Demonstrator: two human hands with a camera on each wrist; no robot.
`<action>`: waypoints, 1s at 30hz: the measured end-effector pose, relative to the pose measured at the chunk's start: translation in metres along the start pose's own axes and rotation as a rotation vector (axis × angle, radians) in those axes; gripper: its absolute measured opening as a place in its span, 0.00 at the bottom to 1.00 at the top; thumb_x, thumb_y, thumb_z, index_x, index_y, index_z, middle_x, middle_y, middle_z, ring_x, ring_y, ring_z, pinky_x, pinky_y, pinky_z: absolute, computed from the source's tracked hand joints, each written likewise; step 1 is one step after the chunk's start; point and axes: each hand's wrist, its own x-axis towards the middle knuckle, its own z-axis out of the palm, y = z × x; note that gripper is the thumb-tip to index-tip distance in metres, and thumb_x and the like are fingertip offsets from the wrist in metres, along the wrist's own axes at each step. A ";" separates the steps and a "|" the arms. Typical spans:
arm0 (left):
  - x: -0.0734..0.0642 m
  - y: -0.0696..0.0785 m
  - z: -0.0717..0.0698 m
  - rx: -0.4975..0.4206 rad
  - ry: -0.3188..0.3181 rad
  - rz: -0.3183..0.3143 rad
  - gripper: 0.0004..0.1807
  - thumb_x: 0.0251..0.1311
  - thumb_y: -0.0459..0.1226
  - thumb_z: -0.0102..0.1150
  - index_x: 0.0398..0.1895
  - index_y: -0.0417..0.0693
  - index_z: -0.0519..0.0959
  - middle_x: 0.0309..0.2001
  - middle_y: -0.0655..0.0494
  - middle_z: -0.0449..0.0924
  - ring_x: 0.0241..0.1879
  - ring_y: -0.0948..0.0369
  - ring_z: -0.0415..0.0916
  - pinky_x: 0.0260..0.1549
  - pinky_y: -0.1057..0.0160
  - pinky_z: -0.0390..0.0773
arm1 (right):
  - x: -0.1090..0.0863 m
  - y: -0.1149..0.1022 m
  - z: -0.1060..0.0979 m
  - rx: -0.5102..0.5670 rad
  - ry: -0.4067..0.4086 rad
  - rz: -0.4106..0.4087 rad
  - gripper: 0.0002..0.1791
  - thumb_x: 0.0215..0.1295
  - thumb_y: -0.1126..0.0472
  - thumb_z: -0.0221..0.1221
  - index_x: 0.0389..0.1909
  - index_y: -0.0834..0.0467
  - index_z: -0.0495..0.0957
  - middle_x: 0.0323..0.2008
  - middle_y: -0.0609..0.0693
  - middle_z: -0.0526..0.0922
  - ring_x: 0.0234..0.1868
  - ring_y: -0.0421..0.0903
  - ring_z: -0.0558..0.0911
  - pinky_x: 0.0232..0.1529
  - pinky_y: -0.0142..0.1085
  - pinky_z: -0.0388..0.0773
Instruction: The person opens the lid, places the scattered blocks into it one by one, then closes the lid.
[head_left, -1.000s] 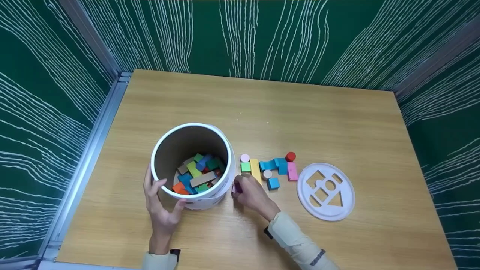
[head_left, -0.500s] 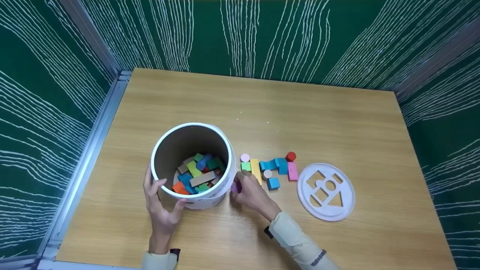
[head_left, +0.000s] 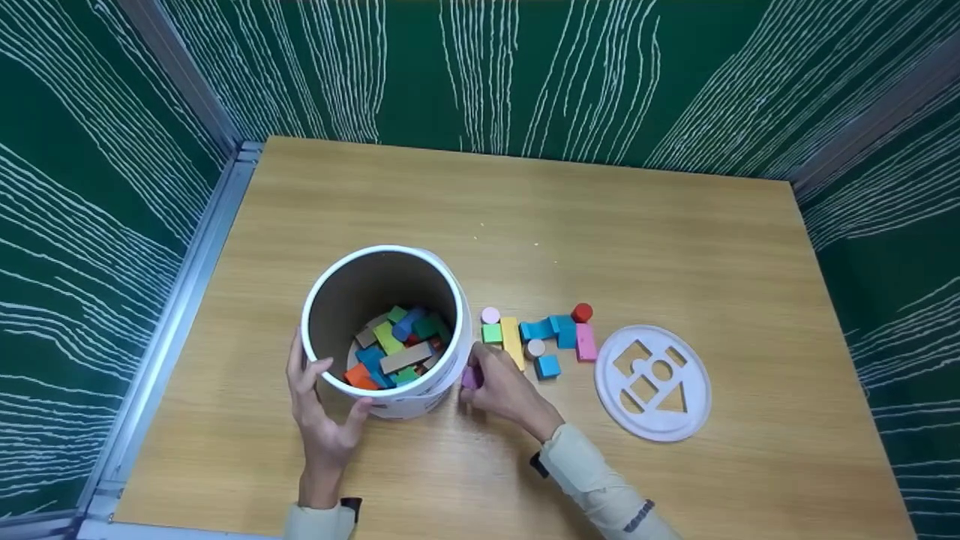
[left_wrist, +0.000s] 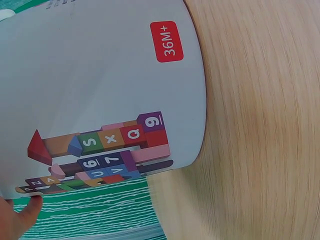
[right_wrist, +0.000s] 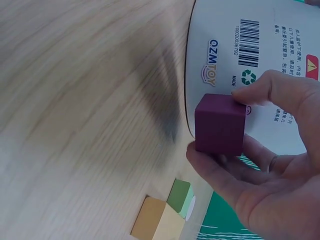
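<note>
My left hand [head_left: 322,420] holds the white cylindrical tub [head_left: 442,375] at its near left side, with fingers round the outer wall and over the rim. Several colored wooden blocks lie inside the tub, among them an orange block [head_left: 360,376] and a tan bar [head_left: 406,358]. Just right of the tub, my right hand [head_left: 506,386] pinches a purple cube [right_wrist: 220,125] between thumb and fingers. In the right wrist view the cube appears in front of the tub's printed wall. Whether it touches the table or the tub, I cannot tell.
Beyond my right hand lie a green block [head_left: 492,334], a yellow bar [head_left: 511,341], blue blocks [head_left: 547,367], a pink block [head_left: 585,343] and a red cylinder [head_left: 581,313]. The white lid [head_left: 697,386] with shaped holes rests farther right. Green walls enclose the table [head_left: 660,247].
My right hand has shifted very slightly, and more of the purple cube shows beside its fingers. The left hand, tub and other blocks have stayed in place.
</note>
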 end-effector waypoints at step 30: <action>0.000 0.002 0.001 0.008 0.002 0.001 0.36 0.57 0.55 0.58 0.47 0.29 0.64 0.62 0.20 0.53 0.66 0.45 0.54 0.63 0.59 0.62 | -0.006 -0.015 -0.025 -0.061 0.029 0.035 0.21 0.48 0.65 0.71 0.43 0.60 0.75 0.39 0.51 0.80 0.36 0.45 0.77 0.35 0.31 0.81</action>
